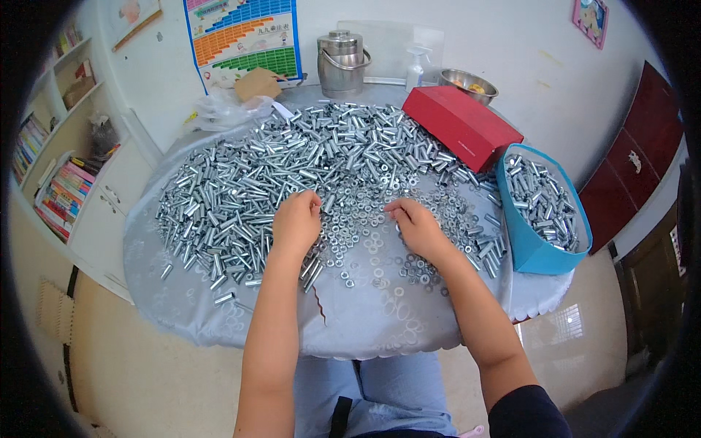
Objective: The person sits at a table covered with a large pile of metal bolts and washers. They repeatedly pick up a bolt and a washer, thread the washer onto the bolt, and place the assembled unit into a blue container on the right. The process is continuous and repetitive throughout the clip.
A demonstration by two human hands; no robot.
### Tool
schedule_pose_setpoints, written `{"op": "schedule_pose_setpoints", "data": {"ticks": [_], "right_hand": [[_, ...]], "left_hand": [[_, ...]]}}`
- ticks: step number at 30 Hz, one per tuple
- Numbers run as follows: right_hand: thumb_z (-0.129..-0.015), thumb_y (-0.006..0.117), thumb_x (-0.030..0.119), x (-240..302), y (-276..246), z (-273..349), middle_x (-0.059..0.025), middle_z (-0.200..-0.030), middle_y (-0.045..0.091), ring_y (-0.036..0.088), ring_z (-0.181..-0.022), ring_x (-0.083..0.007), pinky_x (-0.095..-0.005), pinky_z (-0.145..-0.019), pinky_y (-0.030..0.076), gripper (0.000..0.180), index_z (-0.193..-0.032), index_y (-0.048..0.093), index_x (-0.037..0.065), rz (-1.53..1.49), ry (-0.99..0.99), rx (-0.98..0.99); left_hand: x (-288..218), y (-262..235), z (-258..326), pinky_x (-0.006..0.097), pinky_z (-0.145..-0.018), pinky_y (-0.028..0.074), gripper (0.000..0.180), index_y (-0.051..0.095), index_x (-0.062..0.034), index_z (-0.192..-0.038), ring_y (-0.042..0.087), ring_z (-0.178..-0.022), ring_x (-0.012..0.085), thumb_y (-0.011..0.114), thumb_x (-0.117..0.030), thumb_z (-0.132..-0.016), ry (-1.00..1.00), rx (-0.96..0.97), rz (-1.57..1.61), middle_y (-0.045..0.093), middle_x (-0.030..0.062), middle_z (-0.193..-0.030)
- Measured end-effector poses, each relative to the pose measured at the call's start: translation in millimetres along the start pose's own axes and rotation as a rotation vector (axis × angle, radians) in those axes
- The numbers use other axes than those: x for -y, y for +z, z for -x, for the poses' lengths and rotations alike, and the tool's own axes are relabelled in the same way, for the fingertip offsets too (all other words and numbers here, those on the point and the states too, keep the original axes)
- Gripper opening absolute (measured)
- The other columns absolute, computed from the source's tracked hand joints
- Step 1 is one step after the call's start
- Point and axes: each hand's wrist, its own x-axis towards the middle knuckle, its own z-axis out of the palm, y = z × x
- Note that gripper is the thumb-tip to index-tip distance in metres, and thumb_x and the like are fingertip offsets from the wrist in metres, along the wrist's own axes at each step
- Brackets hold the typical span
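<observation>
Metal sleeves (292, 160), short silver tubes, are heaped in a broad pile over the far and left parts of the round surface (365, 321), which is covered with a pale patterned cloth. Nearer the person, between and under both hands, a thinner scatter of small nuts and washers (358, 219) is spread, thinning out toward the near edge.

A red rectangular box (460, 124) is laid at the far right of the surface, its near end just beside a blue bin (537, 255) that is set at the right edge and is partly filled with more of the sleeves. Behind the pile, by the wall, a lidded steel pot (341, 62) is stood, with a steel bowl (467, 84) and a white spray bottle (415, 67) to its right. A brown cardboard box (257, 84) and a crumpled clear plastic bag (223, 109) are seen at the far left edge.

The left hand (296, 223) is rested knuckles-up on the near edge of the sleeve pile, fingers curled down into the pieces; whether anything is gripped cannot be told. The right hand (416, 223) is placed on the nuts and washers, fingers bent and fingertips pressed among them near the centre; what, if anything, is pinched cannot be told.
</observation>
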Motion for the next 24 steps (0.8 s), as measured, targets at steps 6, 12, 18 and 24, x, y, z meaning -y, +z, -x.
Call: {"op": "schedule_pose_setpoints", "data": {"ticks": [6, 12, 18, 24], "right_hand": [[-0.082, 0.051, 0.002, 9.4, -1.8, 2.6, -0.0158, -0.093, 0.058, 0.058, -0.083, -0.0281, -0.0332, -0.075, 0.047, 0.016, -0.097, 0.057, 0.0, 0.065, -0.236, -0.068], [-0.078, 0.057, 0.002, 22.4, -3.0, 8.1, -0.0134, -0.093, 0.059, 0.059, -0.08, -0.0268, -0.0329, -0.07, 0.048, 0.018, -0.096, 0.058, 0.002, 0.031, -0.266, -0.008], [-0.077, 0.058, 0.003, 24.0, -5.1, 10.5, -0.0122, -0.09, 0.06, 0.059, -0.077, -0.0261, -0.0326, -0.068, 0.048, 0.016, -0.093, 0.059, 0.002, 0.058, -0.241, 0.042], [-0.078, 0.057, 0.004, 19.5, -2.8, 11.5, -0.0128, -0.086, 0.06, 0.059, -0.074, -0.0253, -0.0324, -0.067, 0.048, 0.014, -0.091, 0.061, 0.002, 0.047, -0.248, 0.094]], "left_hand": [[-4.4, -1.1, 0.2, 0.037, -0.07, 0.046, 0.01, 0.06, -0.004, -0.086, 0.059, -0.077, 0.0289, 0.055, -0.01, -0.08, -0.015, -0.038, -0.036, 0.06, 0.0147, -0.084], [6.1, 4.5, 0.7, 0.042, -0.073, 0.042, 0.016, 0.061, -0.0082, -0.084, 0.056, -0.081, 0.03, 0.055, -0.005, -0.07, -0.003, -0.108, -0.216, 0.06, 0.0111, -0.082], [5.0, 0.7, 1.6, 0.042, -0.077, 0.039, 0.014, 0.06, -0.0088, -0.084, 0.054, -0.087, 0.0303, 0.057, -0.009, -0.07, -0.043, -0.227, -0.364, 0.058, 0.0104, -0.088], [11.2, 12.9, 2.0, 0.043, -0.08, 0.038, 0.017, 0.059, -0.0073, -0.087, 0.053, -0.09, 0.0322, 0.059, -0.019, -0.074, -0.138, -0.179, -0.483, 0.056, 0.0131, -0.095]]}}
